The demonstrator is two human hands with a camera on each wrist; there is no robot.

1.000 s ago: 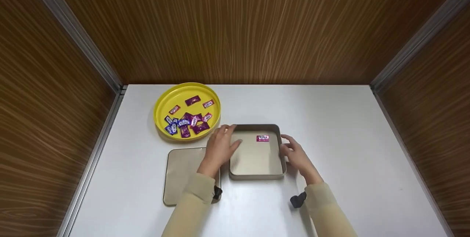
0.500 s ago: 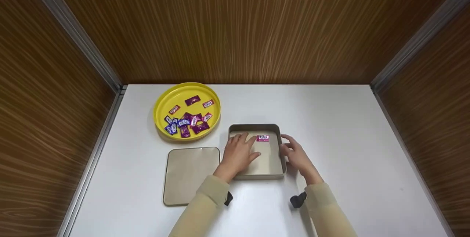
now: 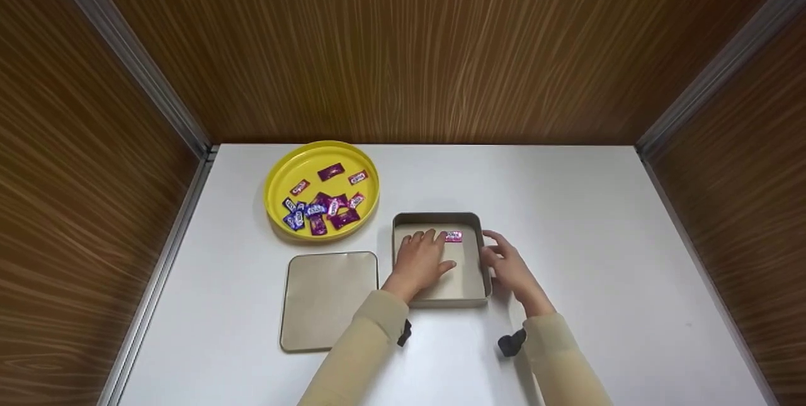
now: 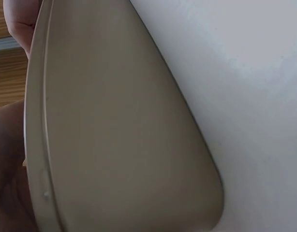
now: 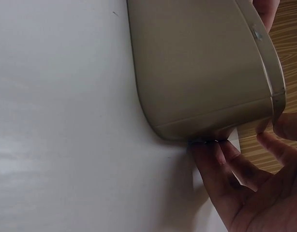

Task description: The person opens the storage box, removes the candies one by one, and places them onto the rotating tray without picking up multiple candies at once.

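Observation:
A square beige metal tin (image 3: 463, 277) without its lid stands on the white table. Inside, near its back wall, lies a small pink-and-purple wrapped candy (image 3: 454, 236). My left hand (image 3: 420, 263) reaches into the tin, palm down with fingers spread. Its fingertips lie at the candy's left end and cover part of it. Whether they press on it, I cannot tell. At the tin's right side, my right hand (image 3: 511, 270) holds the wall. In the right wrist view its fingers (image 5: 214, 169) lie against the outer side, with the thumb at the rim. The left wrist view mostly shows the tin's outer front wall (image 4: 124, 116).
Left of the tin lies its flat beige lid (image 3: 327, 302). Behind the lid stands a round yellow tray (image 3: 321, 157) holding several purple, blue and red wrapped candies (image 3: 318, 208). Wood-grain panels (image 3: 415, 47) enclose the table (image 3: 598, 236) at the back and sides.
My left hand has moved right, from the tin's left rim into the tin and up to the candy. The right hand and the tin have stayed in place.

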